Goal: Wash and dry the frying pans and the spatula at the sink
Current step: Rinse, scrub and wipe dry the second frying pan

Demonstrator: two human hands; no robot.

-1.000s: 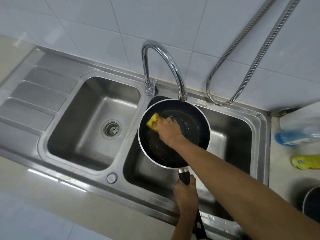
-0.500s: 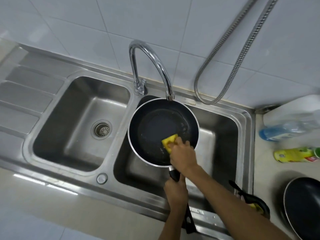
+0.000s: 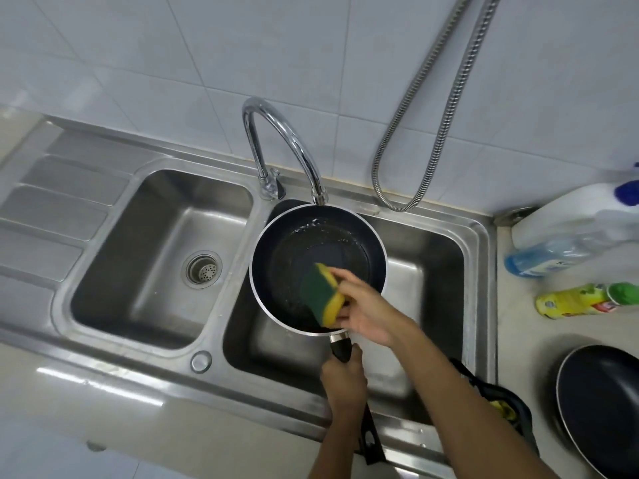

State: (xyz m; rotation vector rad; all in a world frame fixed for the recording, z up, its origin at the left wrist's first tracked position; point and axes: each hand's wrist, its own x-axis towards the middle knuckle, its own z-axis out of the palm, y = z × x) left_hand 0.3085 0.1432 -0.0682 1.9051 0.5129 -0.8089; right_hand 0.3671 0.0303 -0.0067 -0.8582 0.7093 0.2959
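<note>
Room over the left basin (image 3: 138, 271); faucet (image 3: 287, 140) overhangs the frying pan (image 3: 276, 257) (bottles (image 3: 581, 300) crowd the right counter (image 3: 518, 340)).

A blue bottle (image 3: 546, 258) and a yellow bottle (image 3: 578, 301) sit on the counter (image 3: 518, 340).

Head camera: cool, even indoor light; wide-angle bend; local motion blur.
Diffuse light, no hard shadows; wall tiles (image 3: 138, 46) read flat grey-blue. Glare: white streak on the counter (image 3: 103, 409) at 8 o'clock, bright lines along the tap (image 3: 294, 143) arch, wet glints on the pan (image 3: 311, 243) far wall at centre. Left basin (image 3: 155, 236) inner walls shaded, darkest on its near side. Right hand (image 3: 366, 305) and sponge (image 3: 321, 292) smeared by motion, edges soft. Bottles (image 3: 553, 257) at 3 o'clock and second pan (image 3: 601, 409) at 4 o'clock blurred. Sink rim (image 3: 479, 271) bows toward the frame edges; straight lines curve at 9 and 3 o'clock.
</note>
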